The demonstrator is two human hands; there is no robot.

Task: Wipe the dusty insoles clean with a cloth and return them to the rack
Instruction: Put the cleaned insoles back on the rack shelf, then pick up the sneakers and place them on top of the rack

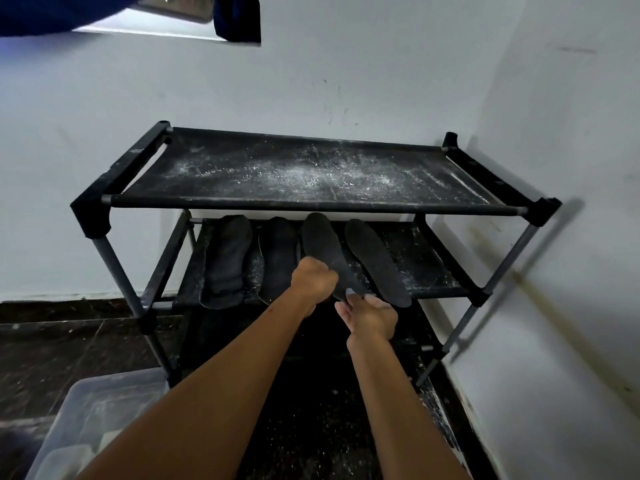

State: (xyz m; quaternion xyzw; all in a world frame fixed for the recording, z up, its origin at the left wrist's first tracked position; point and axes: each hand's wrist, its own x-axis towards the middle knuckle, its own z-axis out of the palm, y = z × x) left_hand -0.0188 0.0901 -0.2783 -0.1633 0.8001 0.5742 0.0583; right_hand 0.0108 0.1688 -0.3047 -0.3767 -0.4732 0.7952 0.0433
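A black shoe rack (311, 206) stands against a white wall, its top shelf covered in white dust. Several dark insoles lie on the lower shelf (433, 271). My left hand (313, 278) grips the heel end of the third insole (323, 247) with curled fingers. My right hand (369, 315) pinches the same insole's near edge from below. Another insole (375, 261) lies just right of it, and two others (227, 261) (278, 258) lie to the left. No cloth is visible.
A clear plastic bin (86, 417) sits on the dark tiled floor at the lower left. The wall corner runs close along the rack's right side. Dark blue fabric (235, 15) hangs at the top of the view.
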